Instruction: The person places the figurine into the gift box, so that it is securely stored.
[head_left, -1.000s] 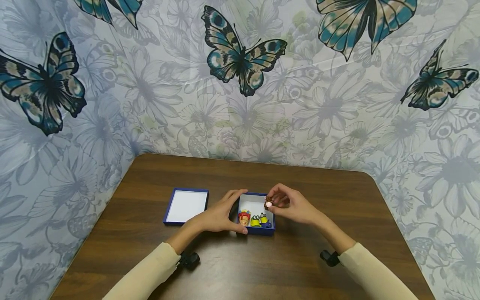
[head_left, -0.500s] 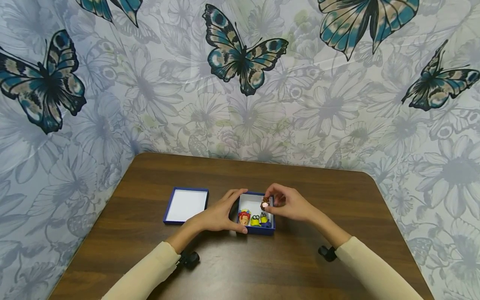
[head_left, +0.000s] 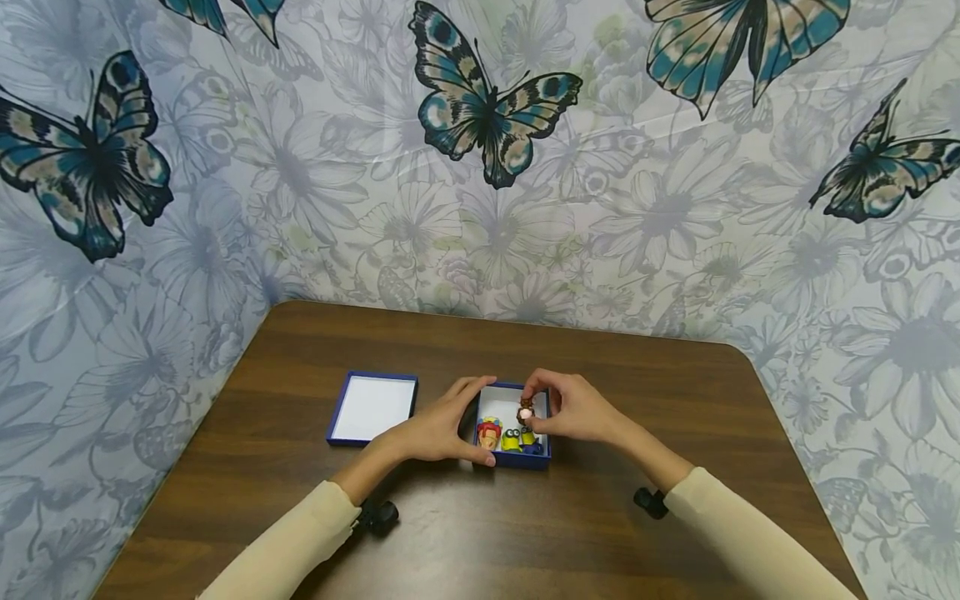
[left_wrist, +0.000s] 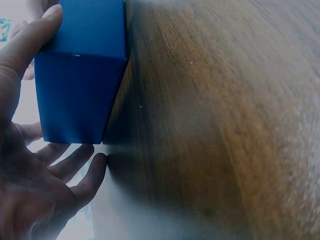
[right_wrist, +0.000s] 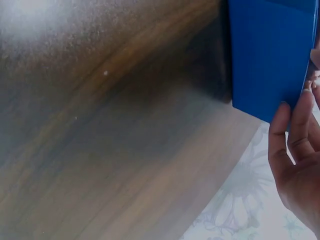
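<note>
A small blue box [head_left: 525, 462] with a white inside sits on the table. My left hand [head_left: 431, 432] holds it, thumb at the near side and fingers reaching to the far side. Between thumb and fingertips, my right hand [head_left: 581, 408] pinches a small brown toy figure [head_left: 526, 413] with a pale round front, over the box's right half. Along the near wall inside lie a red-and-tan toy figure [head_left: 489, 433], a yellow-green toy figure with big eyes [head_left: 511, 441] and a yellow-and-blue toy figure [head_left: 531, 443]. In the right wrist view the fingers overlap the box's edge.
Left of the box lies a blue-rimmed white box lid [head_left: 373, 408], inside facing up. The brown wooden table [head_left: 480, 533] ends at a cloth backdrop [head_left: 517, 242] printed with butterflies and flowers. Each wrist wears a black camera.
My right hand has moved a little left with the brown toy figure, from the box's right edge to over its inside. The left hand keeps its hold on the box.
</note>
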